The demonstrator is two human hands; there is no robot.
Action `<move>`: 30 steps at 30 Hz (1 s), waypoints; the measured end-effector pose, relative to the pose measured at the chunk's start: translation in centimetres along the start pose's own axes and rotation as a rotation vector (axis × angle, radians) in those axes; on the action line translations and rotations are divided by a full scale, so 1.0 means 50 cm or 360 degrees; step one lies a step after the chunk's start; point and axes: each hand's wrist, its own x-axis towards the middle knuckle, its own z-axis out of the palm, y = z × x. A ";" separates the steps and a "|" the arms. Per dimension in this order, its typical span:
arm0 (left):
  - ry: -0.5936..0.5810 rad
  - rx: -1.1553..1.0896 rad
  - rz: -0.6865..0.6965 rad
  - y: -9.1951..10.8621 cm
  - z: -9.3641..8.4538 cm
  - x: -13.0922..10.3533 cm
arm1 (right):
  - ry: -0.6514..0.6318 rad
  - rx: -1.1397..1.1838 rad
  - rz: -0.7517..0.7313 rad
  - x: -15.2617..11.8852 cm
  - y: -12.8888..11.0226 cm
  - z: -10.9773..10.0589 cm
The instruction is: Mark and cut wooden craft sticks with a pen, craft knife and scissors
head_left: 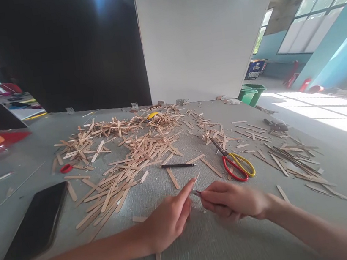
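Note:
My left hand is closed near the table's front, its index finger stretched along a thin wooden stick piece whose pale tip sticks out past the fingertip. Close beside it, my right hand grips a small tool with a narrow dark metal tip, pointed at the left hand. Fingers cover the rest of the tool, so its kind is unclear. Just beyond the hands lie a black pen and scissors with red and yellow handles. A heap of flat wooden craft sticks spreads behind them.
A dark phone lies at the left, with a red ring-shaped item beyond it. More sticks and strips are scattered at the right. Black and white upright panels border the table's back. A green bin stands past it.

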 end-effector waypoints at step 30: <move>0.0220 0.0043 -0.0145 0.020 0.004 0.014 | 0.0250 -0.0142 0.0280 -0.064 -0.057 0.030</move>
